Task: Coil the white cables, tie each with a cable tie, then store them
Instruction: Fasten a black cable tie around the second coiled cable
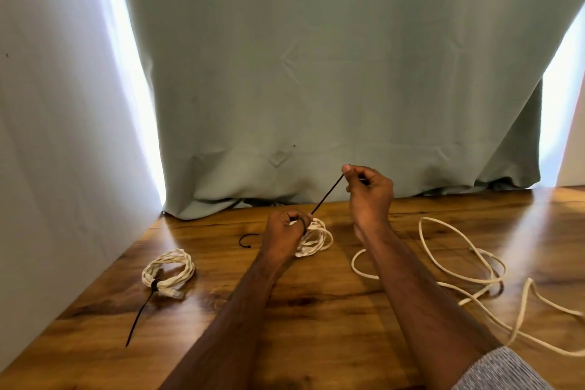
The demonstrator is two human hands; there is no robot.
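My left hand (pixel 285 228) clenches the second coil of white cable (pixel 313 237) against the wooden table (pixel 316 310), fingers wrapped around its bundled strands, while my right hand (pixel 368 188) pinches the tail of a black cable tie (pixel 327 195) between thumb and fingertips, drawing it up and away from the left fingers. A finished coil (pixel 167 269), already tied, lies well left of both hands; a loose cable (pixel 468 275) sprawls to the right of my right wrist; a spare tie (pixel 247 239) sits just left of my left knuckles. I judge the risk here is slack: if my left grip eases, the loops could spring apart before the tie cinches.
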